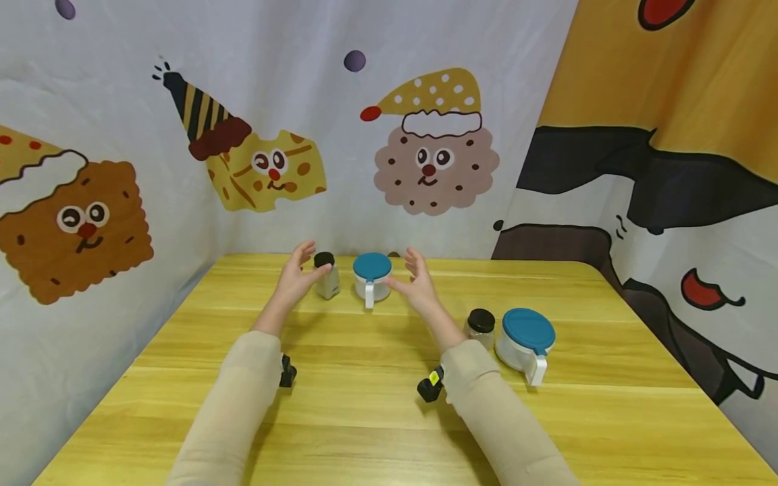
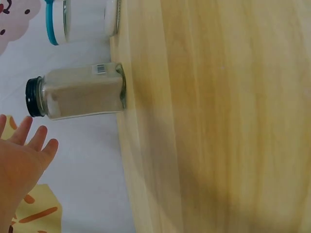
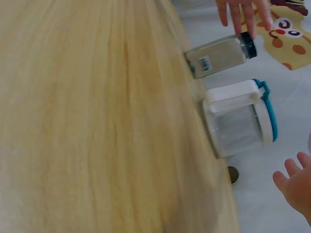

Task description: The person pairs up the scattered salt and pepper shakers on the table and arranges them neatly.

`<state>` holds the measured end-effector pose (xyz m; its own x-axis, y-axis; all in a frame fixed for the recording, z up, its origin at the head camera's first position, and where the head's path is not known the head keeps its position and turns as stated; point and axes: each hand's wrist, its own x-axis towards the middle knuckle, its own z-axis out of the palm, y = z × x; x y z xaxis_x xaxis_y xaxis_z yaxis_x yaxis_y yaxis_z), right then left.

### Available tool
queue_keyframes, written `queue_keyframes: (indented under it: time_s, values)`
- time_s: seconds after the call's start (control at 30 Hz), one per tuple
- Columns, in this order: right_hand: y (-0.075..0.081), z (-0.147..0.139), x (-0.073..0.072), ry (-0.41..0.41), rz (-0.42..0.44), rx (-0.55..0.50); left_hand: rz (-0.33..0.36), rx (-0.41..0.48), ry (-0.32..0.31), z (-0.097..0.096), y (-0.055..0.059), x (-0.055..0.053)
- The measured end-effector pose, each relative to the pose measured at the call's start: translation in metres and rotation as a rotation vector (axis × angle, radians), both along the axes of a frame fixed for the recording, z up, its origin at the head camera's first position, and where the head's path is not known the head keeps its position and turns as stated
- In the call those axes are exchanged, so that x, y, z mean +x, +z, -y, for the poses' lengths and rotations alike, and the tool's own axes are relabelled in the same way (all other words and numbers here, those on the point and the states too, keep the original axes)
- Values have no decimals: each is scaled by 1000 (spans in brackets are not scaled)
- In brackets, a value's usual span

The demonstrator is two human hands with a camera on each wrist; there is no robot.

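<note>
My left hand (image 1: 299,275), fingers spread, is beside a square glass jar (image 1: 329,285) with a black lid. In the left wrist view, this jar (image 2: 80,92) stands upright, with pale contents and a barcode label, and the hand (image 2: 22,162) is near its lid. To the jar's right stands a clear canister (image 1: 372,266) with a blue lid and white handle. My right hand (image 1: 416,282) is just right of that canister, thumb toward it; whether they touch is unclear. The right wrist view shows the canister (image 3: 235,127) upright and the hand (image 3: 297,187) apart from it. Neither hand holds anything.
Nearer on the right stand another black-lidded jar (image 1: 481,321), partly behind my right forearm, and another blue-lidded canister (image 1: 527,331) with a white handle. All rest on a wooden table (image 1: 352,418). A cartoon-printed curtain (image 1: 340,223) hangs along its far edge.
</note>
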<state>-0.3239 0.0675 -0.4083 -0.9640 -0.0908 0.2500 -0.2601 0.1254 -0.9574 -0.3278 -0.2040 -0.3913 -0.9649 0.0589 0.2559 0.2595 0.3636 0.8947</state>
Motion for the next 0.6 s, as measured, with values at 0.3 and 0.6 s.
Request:
queue_keyframes:
  time_s: [0.3, 0.6]
  values:
    - [-11, 7, -6, -17, 49, 32, -1, 16, 20, -3, -7, -6]
    - [-16, 12, -11, -29, 75, 60, 5, 30, 48, -5, -12, -11]
